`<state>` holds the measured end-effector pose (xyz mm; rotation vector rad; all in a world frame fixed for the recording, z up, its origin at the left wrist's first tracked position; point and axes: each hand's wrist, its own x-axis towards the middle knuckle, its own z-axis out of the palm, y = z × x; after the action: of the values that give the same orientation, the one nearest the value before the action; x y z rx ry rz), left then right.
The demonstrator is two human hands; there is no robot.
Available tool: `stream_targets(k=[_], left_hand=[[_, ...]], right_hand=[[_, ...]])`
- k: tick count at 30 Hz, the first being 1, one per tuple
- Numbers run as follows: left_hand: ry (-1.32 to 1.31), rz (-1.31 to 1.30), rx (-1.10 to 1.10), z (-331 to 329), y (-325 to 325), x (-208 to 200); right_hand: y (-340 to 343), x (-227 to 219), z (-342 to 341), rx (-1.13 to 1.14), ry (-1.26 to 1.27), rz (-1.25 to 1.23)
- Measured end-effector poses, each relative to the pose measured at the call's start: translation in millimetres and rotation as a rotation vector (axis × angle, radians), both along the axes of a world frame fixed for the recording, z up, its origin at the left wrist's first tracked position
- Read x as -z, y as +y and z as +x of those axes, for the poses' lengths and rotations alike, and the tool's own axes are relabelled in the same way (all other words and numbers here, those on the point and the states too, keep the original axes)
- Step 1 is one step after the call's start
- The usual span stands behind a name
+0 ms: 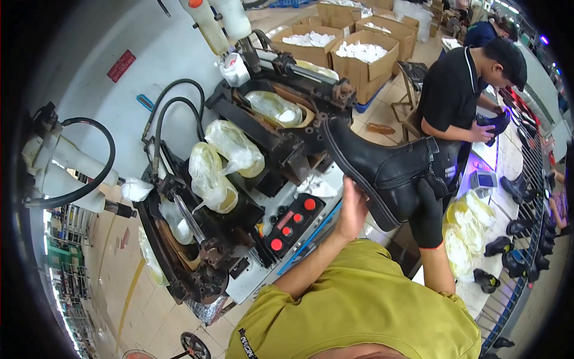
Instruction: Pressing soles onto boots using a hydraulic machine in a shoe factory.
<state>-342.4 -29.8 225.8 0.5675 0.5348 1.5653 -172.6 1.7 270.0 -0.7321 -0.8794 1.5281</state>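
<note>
A black ankle boot [388, 167] with a side zip is held up in front of me, tilted, its toe toward the far left and its sole facing my left side. My left hand [354, 210] is bare and supports the sole's edge near the middle, with some fingers hidden by the boot. Wearing a black glove, my right hand [426, 206] grips the boot at the back of its shaft; the fingertips are partly out of sight. Left of the boot stands a machine with a control panel [293, 222] bearing several red buttons.
Plastic-wrapped forms [212, 179] stand on the machine, among hoses and metal arms. On the right, a white table [508, 206] holds yellowish plastic bags [466, 233] and several black shoes. A co-worker [457, 96] sits beyond, handling a dark shoe. Cardboard boxes [368, 63] stand behind.
</note>
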Motion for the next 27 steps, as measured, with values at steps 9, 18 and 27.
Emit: stream_targets(k=[9, 18, 27], left_hand=[[0.749, -0.191, -0.725, -76.5, 71.0, 84.9], [1.076, -0.214, 0.273, -64.6, 1.3, 122.8], [0.681, -0.496, 0.338, -118.8, -85.8, 184.1]], right_hand=[[100.7, -55.7, -52.3, -0.181, -0.046, 0.153], [240.4, -28.2, -236.2, -0.360, -0.292, 0.171], [271.8, 37.9, -369.3, -0.216, -0.624, 0.800]])
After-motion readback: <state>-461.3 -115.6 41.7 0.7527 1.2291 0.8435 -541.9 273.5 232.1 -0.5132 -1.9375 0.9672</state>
